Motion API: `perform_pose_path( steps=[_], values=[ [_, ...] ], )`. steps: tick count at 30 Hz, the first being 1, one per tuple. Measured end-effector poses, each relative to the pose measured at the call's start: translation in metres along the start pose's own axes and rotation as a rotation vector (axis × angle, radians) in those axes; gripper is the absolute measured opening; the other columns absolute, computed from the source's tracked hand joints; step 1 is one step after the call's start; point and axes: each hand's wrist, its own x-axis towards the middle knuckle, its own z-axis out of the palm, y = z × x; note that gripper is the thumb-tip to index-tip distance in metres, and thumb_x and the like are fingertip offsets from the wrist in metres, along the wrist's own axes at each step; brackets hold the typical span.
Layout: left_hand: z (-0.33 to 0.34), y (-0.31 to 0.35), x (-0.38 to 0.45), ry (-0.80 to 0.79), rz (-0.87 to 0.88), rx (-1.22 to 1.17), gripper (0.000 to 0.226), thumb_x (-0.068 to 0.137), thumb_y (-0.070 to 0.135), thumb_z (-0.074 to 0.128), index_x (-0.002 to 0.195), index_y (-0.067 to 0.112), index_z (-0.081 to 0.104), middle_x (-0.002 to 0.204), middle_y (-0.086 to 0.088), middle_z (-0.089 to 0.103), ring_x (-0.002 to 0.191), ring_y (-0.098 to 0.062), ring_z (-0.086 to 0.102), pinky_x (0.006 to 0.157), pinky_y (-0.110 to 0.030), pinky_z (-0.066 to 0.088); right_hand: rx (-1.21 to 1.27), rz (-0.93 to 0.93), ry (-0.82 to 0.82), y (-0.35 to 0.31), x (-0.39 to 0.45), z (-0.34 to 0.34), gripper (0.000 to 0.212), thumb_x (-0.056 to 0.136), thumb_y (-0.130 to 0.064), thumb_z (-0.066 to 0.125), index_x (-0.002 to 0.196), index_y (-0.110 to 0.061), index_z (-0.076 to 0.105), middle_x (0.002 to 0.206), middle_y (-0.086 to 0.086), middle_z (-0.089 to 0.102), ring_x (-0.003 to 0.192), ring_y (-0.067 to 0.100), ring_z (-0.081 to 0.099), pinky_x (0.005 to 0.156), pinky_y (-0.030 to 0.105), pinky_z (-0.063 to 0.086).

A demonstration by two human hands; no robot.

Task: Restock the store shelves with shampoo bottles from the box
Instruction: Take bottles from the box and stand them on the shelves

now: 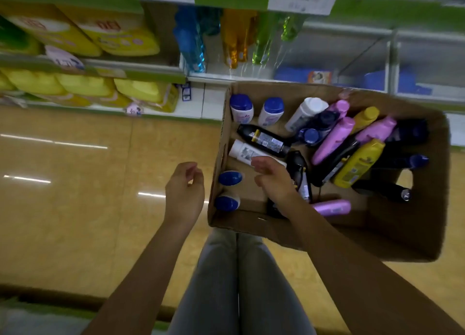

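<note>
An open cardboard box point(407, 234) sits on the floor in front of the shelves, holding several shampoo bottles: pink ones point(333, 139), a yellow one point(358, 162), black ones point(264, 138) and white ones with blue caps point(241, 108). My right hand point(273, 178) reaches inside the box over a lying white bottle point(242, 152), fingers loosely bent, holding nothing. My left hand point(185, 191) hovers just outside the box's left wall, fingers loosely curled and empty.
Shelves point(226, 75) stand beyond the box, with blue, amber and green bottles point(191, 45) in the middle section and yellow packs point(120, 37) to the left. The right shelf section point(364, 57) holds a few blue items. Tan floor point(75, 196) spreads left; my legs point(236, 284) are below.
</note>
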Motion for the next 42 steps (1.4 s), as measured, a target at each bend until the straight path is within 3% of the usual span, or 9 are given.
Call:
perform_pose_path(
  steps=[5,10,14,18,22,26,31,36,42],
  values=[
    [0.004,-0.008,0.010,-0.026,0.002,0.024,0.025,0.097,0.017,0.047,0.120,0.014,0.056,0.107,0.005,0.056,0.100,-0.007,0.050,0.070,-0.005,0.034,-0.297,-0.084,-0.109,0.014,0.008,0.022,0.055,0.080,0.013,0.059,0.129,-0.012,0.057,0.123,-0.001,0.054,0.115,0.008,0.046,0.101,0.024,0.040],
    [0.002,-0.012,0.014,-0.040,-0.023,0.010,0.026,0.097,0.017,0.047,0.121,0.015,0.056,0.106,0.005,0.056,0.099,-0.005,0.050,0.067,-0.002,0.035,-0.414,-0.228,-0.165,0.024,0.014,0.040,0.053,0.076,0.002,0.068,0.123,-0.022,0.061,0.125,-0.001,0.060,0.114,0.009,0.051,0.101,0.024,0.039],
    [-0.003,-0.013,0.012,-0.044,-0.002,-0.002,0.026,0.097,0.016,0.048,0.121,0.015,0.056,0.108,0.006,0.057,0.101,-0.004,0.051,0.069,-0.004,0.037,-0.350,-0.236,-0.167,0.022,0.015,0.041,0.037,0.085,-0.007,0.068,0.117,-0.024,0.063,0.120,-0.002,0.062,0.110,0.011,0.055,0.091,0.011,0.037],
    [-0.011,-0.008,0.006,-0.041,0.029,-0.017,0.025,0.097,0.016,0.049,0.120,0.015,0.057,0.111,0.006,0.058,0.104,-0.004,0.051,0.070,-0.004,0.037,-0.238,-0.158,-0.147,0.010,0.012,0.028,0.041,0.085,-0.010,0.071,0.124,-0.014,0.061,0.121,0.006,0.065,0.107,0.017,0.060,0.091,0.019,0.046],
    [-0.017,0.006,-0.003,-0.039,0.053,-0.041,0.023,0.096,0.016,0.049,0.117,0.016,0.058,0.110,0.007,0.057,0.103,-0.003,0.050,0.069,-0.002,0.035,-0.116,-0.152,-0.125,-0.012,-0.001,0.006,0.037,0.081,-0.003,0.073,0.116,-0.011,0.062,0.114,0.006,0.065,0.102,0.013,0.056,0.079,0.003,0.040],
    [-0.022,0.028,-0.018,-0.095,0.087,-0.035,0.023,0.096,0.016,0.049,0.117,0.015,0.058,0.115,0.005,0.058,0.107,-0.005,0.050,0.083,-0.016,0.036,-0.002,-0.152,-0.151,-0.056,-0.025,-0.023,0.035,0.080,-0.006,0.074,0.108,-0.024,0.062,0.112,0.002,0.067,0.107,0.018,0.061,0.096,0.030,0.048],
    [-0.034,0.068,-0.046,-0.203,0.127,-0.107,0.027,0.096,0.019,0.051,0.122,0.016,0.055,0.122,0.000,0.059,0.115,-0.010,0.052,0.090,-0.020,0.037,0.136,-0.238,-0.182,-0.125,-0.075,-0.059,0.030,0.083,-0.005,0.071,0.111,-0.013,0.067,0.107,0.005,0.072,0.094,0.012,0.069,0.081,0.023,0.054],
    [-0.059,0.108,-0.079,-0.328,0.233,-0.187,0.035,0.096,0.026,0.052,0.130,0.021,0.050,0.111,0.012,0.056,0.089,0.009,0.052,0.071,-0.007,0.039,0.162,-0.341,-0.126,-0.189,-0.125,-0.087,0.032,0.081,-0.018,0.073,0.112,-0.011,0.068,0.107,0.007,0.074,0.099,0.023,0.070,0.090,0.037,0.055],
    [-0.093,0.150,-0.113,-0.511,0.331,-0.354,0.016,0.093,0.033,0.053,0.108,0.034,0.057,0.092,0.023,0.069,0.083,0.013,0.064,0.067,-0.007,0.048,0.181,-0.491,-0.069,-0.251,-0.178,-0.105,0.042,0.083,-0.027,0.071,0.113,0.003,0.064,0.096,0.011,0.074,0.086,0.021,0.070,0.084,0.034,0.056]
  ],
)
